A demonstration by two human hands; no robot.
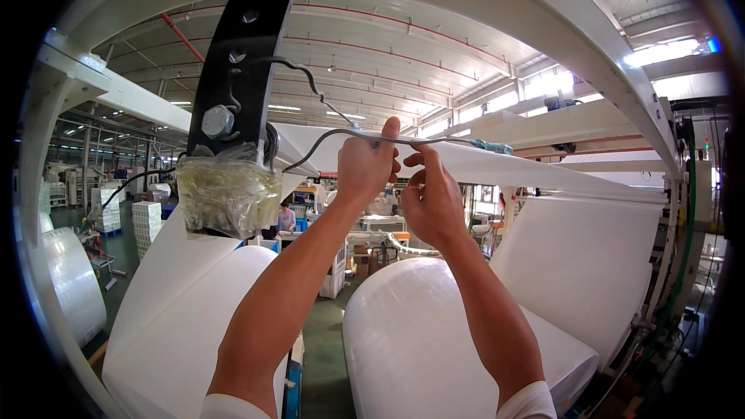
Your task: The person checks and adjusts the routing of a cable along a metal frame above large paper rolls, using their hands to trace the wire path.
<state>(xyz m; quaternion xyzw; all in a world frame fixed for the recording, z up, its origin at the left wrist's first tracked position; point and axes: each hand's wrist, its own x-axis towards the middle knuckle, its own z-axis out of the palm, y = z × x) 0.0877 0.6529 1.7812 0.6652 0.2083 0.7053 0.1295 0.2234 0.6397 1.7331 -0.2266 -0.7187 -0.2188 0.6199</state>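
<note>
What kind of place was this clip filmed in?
Most likely a factory hall, perhaps one working with sheet or film: large white rolls sit below the machine frame, stacked white goods stand at the left, and a high ceiling spans everything.

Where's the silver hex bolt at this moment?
In the head view, the bolt sits left of the left hand, on the black plate, just above the plastic wrapping.

Shows no readable text, label, brand, number or sign, near or far, left or right; offers no legible lettering to report on any surface in view.
</note>
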